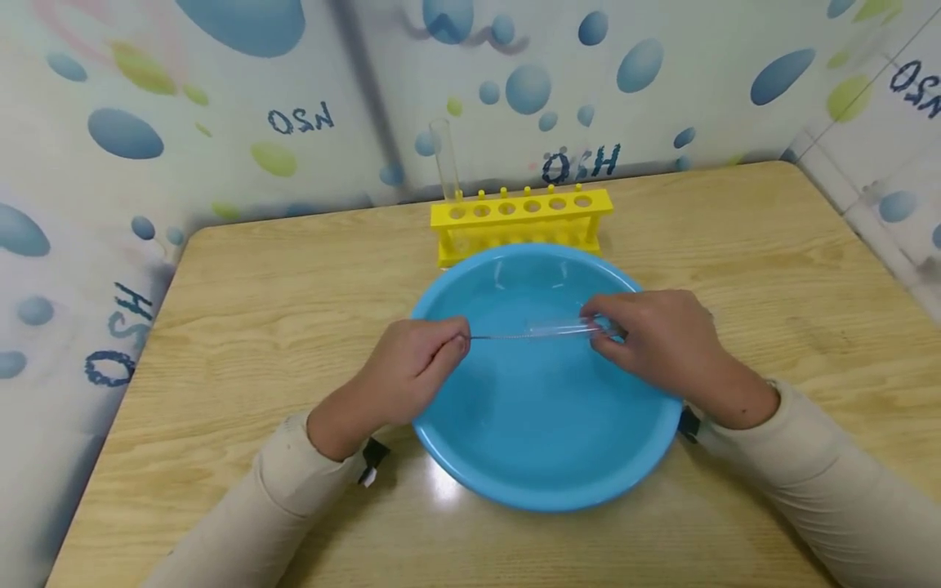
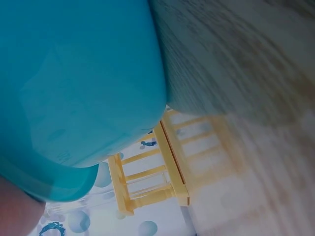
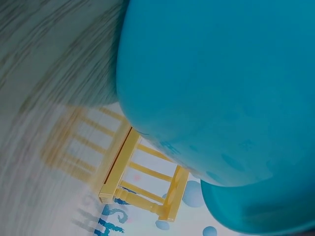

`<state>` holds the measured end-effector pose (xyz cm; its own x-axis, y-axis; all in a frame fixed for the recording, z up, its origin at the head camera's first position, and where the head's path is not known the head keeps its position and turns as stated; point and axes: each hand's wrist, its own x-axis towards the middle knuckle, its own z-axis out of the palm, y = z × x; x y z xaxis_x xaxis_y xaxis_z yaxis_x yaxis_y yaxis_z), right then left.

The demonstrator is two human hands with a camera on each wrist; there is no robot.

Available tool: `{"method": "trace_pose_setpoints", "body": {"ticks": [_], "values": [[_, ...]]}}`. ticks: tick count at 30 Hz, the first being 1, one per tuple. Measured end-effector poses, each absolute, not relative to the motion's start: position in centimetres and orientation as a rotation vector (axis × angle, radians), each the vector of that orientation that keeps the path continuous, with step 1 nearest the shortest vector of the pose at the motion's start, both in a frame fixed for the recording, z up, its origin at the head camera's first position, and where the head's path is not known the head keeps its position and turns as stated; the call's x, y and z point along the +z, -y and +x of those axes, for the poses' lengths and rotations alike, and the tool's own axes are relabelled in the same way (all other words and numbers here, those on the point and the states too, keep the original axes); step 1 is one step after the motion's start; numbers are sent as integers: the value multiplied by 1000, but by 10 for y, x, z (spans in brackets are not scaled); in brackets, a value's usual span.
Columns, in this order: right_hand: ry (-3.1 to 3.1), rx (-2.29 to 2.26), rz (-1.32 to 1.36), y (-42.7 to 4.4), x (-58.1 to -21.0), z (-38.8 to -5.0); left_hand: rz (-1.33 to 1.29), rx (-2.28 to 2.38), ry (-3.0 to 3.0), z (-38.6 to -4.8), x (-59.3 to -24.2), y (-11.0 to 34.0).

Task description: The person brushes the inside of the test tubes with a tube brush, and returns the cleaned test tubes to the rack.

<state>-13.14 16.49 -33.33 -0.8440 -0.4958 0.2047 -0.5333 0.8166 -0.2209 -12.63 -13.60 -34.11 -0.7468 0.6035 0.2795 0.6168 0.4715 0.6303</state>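
Over the blue basin (image 1: 544, 425), my left hand (image 1: 412, 367) grips the end of a thin twisted wire (image 1: 496, 336), which looks like a test tube brush's handle. The wire runs rightward into a clear test tube (image 1: 555, 328), lying nearly level. My right hand (image 1: 657, 339) pinches the tube's far end between thumb and fingers. Those fingers partly hide that end, so the brush head is not clear. In the left wrist view the basin's outer wall (image 2: 88, 88) fills much of the picture, with a bit of hand (image 2: 17, 211) at the lower left corner.
Behind the basin stands a yellow test tube rack (image 1: 522, 211), with one upright clear tube (image 1: 444, 159) in its leftmost hole. The wooden table (image 1: 294, 310) meets a patterned wall (image 1: 353, 98) at the back. Dark straps hang by both cuffs.
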Motion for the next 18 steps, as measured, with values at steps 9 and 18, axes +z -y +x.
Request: {"method": "trace_pose_setpoints", "body": {"ticks": [9,18], "values": [[2841,444,849,-165,-339,-131,-1117,-1540,2557,-127,-345,143],[2811,440,849,-164,-338,-131,-1055,-1744,2389,-130,-349,143]]}}
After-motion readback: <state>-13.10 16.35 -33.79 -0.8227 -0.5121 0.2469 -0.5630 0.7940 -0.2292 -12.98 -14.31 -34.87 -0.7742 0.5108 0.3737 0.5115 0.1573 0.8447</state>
